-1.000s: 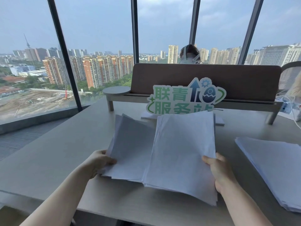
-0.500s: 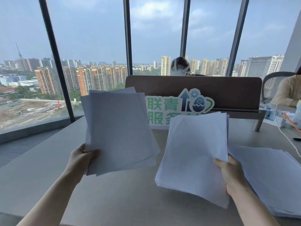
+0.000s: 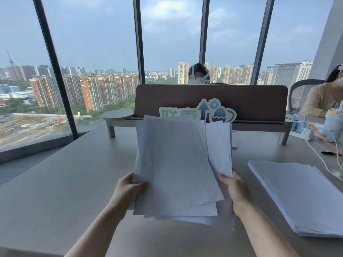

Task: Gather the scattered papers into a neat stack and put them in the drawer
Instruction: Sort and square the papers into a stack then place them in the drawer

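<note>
Two bundles of white papers are held up above the grey table [image 3: 55, 182], overlapping in front of me. My left hand [image 3: 128, 190] grips the front bundle [image 3: 174, 167] at its lower left edge. My right hand [image 3: 234, 191] grips the rear bundle [image 3: 220, 145], which shows behind the front one's right side. The sheets are fanned and uneven at the bottom. A third stack of white papers [image 3: 298, 197] lies flat on the table to the right. No drawer is in view.
A green and white sign [image 3: 217, 112] stands behind the papers against a brown desk divider [image 3: 250, 101]. One person sits behind the divider, another at the far right. Cables [image 3: 319, 154], a pen and a pale blue toy lie at the right. Tall windows run along the left and back.
My hands have come together: the left bundle swung right in front of the right bundle, so the two now overlap. Both were lifted from the table a second ago.
</note>
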A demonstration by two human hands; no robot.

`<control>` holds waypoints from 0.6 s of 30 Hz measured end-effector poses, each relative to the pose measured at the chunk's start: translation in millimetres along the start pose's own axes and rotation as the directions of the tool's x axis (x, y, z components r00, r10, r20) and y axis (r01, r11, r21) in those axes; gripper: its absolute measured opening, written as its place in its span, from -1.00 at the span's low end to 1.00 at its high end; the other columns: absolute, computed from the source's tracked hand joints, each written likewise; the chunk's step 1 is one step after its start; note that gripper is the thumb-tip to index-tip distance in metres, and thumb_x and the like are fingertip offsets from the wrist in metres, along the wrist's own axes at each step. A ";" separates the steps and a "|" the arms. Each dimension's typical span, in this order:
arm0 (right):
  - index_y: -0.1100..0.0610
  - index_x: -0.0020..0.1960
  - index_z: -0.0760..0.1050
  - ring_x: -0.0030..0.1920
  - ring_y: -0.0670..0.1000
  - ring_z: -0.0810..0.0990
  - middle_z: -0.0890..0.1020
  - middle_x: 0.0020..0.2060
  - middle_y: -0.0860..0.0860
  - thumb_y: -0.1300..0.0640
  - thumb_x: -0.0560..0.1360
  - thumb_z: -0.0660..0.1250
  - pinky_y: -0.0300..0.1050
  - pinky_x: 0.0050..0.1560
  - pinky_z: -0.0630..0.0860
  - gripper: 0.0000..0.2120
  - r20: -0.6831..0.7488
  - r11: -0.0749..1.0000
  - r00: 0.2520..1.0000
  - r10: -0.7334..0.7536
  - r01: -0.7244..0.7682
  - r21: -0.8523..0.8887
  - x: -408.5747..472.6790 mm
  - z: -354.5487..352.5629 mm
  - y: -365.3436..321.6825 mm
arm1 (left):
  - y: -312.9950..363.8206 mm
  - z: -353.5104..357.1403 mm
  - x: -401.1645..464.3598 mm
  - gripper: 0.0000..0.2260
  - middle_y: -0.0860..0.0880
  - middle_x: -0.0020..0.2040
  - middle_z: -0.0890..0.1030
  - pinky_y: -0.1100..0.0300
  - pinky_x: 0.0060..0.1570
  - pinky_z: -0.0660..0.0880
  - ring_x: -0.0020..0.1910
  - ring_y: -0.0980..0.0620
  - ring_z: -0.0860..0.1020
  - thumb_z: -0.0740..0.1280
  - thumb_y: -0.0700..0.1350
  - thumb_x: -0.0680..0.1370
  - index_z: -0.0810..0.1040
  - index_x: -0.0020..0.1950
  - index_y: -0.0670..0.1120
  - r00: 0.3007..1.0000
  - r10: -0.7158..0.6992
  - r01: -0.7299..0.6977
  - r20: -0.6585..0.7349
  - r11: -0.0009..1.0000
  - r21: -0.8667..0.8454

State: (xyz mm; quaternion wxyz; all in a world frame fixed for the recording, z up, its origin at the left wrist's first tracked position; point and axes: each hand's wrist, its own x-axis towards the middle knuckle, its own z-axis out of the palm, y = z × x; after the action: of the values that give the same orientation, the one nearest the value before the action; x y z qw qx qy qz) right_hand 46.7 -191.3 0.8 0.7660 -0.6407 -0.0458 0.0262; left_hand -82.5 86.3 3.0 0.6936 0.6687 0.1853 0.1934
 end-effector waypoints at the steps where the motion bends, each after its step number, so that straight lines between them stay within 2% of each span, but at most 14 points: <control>1: 0.10 0.01 0.63 -0.04 0.11 0.67 0.73 -0.07 0.05 0.36 0.51 0.30 -0.04 -0.03 0.55 -0.77 0.012 1.000 1.000 -0.001 0.000 0.021 -0.9 0.5 -1.6 | -0.7 5.7 -1.9 -0.66 -0.11 -0.21 0.69 0.15 -0.23 0.54 -0.24 -0.02 0.59 0.44 -0.21 0.17 0.64 -0.06 -0.19 1.000 -0.006 0.006 -0.002 1.000 0.011; 3: 0.14 0.04 0.64 -0.04 0.15 0.69 0.73 -0.04 0.10 0.36 0.50 0.31 -0.01 -0.02 0.57 -0.78 0.030 0.999 1.000 0.003 -0.005 0.041 -2.0 0.6 -3.0 | -3.5 15.4 -4.6 -0.65 -0.08 -0.23 0.70 0.17 -0.25 0.55 -0.25 -0.01 0.60 0.45 -0.19 0.17 0.63 -0.06 -0.18 1.000 -0.020 0.020 -0.006 0.999 0.026; 6: 0.16 0.04 0.65 -0.03 0.17 0.69 0.73 -0.04 0.12 0.35 0.49 0.34 0.01 -0.01 0.58 -0.80 0.025 0.999 1.000 0.007 -0.008 0.048 -1.4 -1.2 -0.8 | -9.0 24.1 -6.4 -0.60 -0.12 -0.17 0.72 0.08 -0.14 0.59 -0.19 -0.07 0.64 0.49 -0.18 0.18 0.60 0.00 -0.20 0.998 -0.059 0.060 0.034 0.997 -0.042; 10: 0.14 0.09 0.64 0.07 0.20 0.68 0.73 0.00 0.11 0.30 0.51 0.34 0.20 0.19 0.55 -0.79 0.054 0.998 0.998 0.009 -0.012 0.065 -2.8 -1.4 -0.5 | -11.4 34.1 -10.2 -0.53 -0.18 -0.02 0.70 0.00 -0.06 0.61 -0.10 -0.12 0.67 0.49 -0.26 0.21 0.56 0.11 -0.19 0.987 -0.083 0.105 0.139 0.981 -0.163; 13: 0.13 0.10 0.63 0.11 0.20 0.66 0.72 0.01 0.10 0.26 0.57 0.28 0.21 0.22 0.53 -0.81 0.073 0.995 0.997 -0.027 0.020 0.099 -6.4 2.8 -6.2 | -9.4 40.3 -9.5 -0.53 -0.14 -0.04 0.71 -0.12 0.08 0.57 -0.08 -0.14 0.65 0.48 -0.29 0.21 0.58 0.10 -0.12 0.998 0.007 0.002 0.056 0.986 -0.165; 15: 0.10 0.12 0.61 0.17 0.13 0.64 0.72 0.05 0.05 0.19 0.62 0.23 0.16 0.27 0.50 -0.80 0.075 0.991 0.993 -0.096 0.088 0.102 -9.8 7.0 -14.9 | -3.2 44.7 -11.0 -0.62 -0.09 -0.08 0.71 -0.11 0.08 0.56 -0.11 -0.07 0.64 0.49 -0.29 0.25 0.60 0.03 -0.06 0.995 0.095 -0.096 -0.014 0.986 -0.139; 18: 0.07 0.15 0.58 0.14 -0.08 0.64 0.71 0.05 -0.08 0.14 0.63 0.23 -0.10 0.18 0.52 -0.82 0.100 0.972 0.967 -0.234 0.230 0.048 -15.7 11.1 -32.9 | 6.7 53.4 -13.8 -0.67 0.02 -0.11 0.70 0.01 0.01 0.54 -0.14 0.03 0.62 0.47 -0.36 0.37 0.59 0.02 -0.01 0.971 0.228 -0.236 -0.076 0.965 -0.116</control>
State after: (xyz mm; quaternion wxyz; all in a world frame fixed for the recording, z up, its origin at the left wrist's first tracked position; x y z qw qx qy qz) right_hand 29.3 -187.8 34.6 0.7716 -0.6149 -0.1602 -0.0293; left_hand -66.9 33.6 11.6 0.7004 0.6350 0.1150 0.3050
